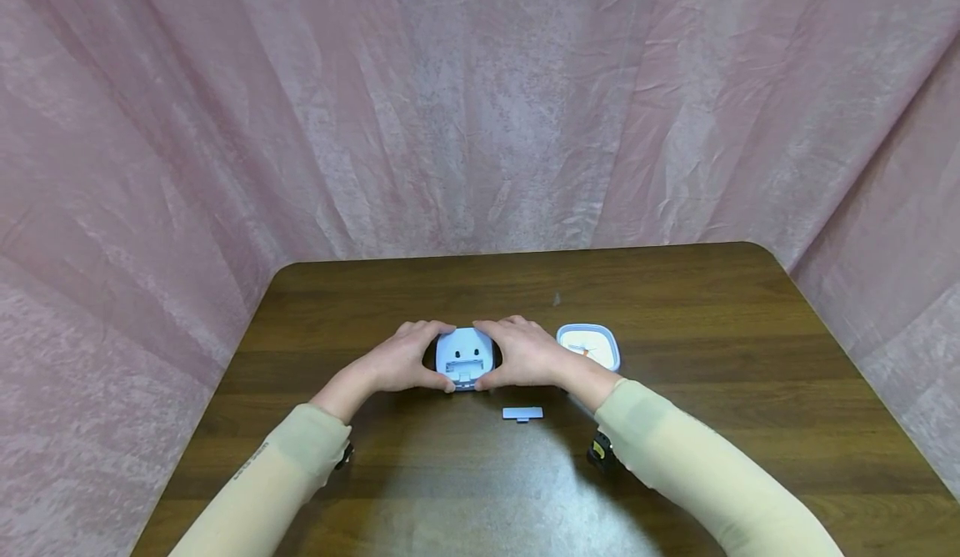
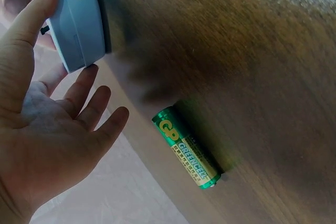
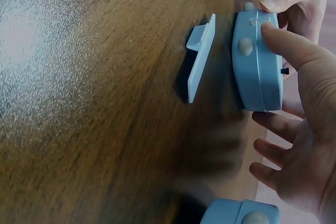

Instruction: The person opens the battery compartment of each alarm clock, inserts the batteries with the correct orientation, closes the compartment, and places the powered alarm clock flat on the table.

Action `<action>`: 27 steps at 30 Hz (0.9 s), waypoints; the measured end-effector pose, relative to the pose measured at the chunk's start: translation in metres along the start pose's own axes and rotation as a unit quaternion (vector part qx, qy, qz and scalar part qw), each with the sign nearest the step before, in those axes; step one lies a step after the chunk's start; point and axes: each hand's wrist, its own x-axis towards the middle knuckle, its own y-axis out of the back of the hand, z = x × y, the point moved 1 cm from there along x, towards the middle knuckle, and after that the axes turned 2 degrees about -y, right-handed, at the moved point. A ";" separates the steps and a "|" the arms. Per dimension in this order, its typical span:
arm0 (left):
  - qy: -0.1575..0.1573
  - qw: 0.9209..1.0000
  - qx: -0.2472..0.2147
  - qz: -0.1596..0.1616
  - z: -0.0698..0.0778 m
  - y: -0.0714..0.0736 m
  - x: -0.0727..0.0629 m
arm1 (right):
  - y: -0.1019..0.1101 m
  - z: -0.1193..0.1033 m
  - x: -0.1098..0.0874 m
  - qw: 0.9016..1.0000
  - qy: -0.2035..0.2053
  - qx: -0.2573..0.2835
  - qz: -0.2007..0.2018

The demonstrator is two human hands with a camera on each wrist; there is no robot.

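Note:
A small light-blue alarm clock lies back up, its two black knobs and uncovered battery compartment showing. My left hand grips its left side between thumb and fingers. On the opposite side my right hand holds it the same way, thumb at the near edge. A light-blue battery cover with a small tab lies on the table, nearer than the clock. The left wrist view shows a green GP battery on the table beside my left hand; in the head view that hand hides it.
A second blue clock with a white face sits just right of my right wrist, partly covered by it. The brown wooden table ends at a pink curtain behind and at the sides.

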 end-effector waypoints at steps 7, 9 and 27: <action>-0.005 1.000 0.001 -0.001 0.000 0.000 0.000 | -0.001 0.002 0.001 1.000 0.003 0.002 0.003; -0.006 1.000 0.003 -0.002 -0.001 0.000 0.000 | -0.001 0.002 0.000 1.000 0.004 0.002 0.004; -0.001 1.000 -0.007 0.002 -0.010 -0.003 -0.005 | -0.008 -0.003 0.008 1.000 -0.003 0.002 0.012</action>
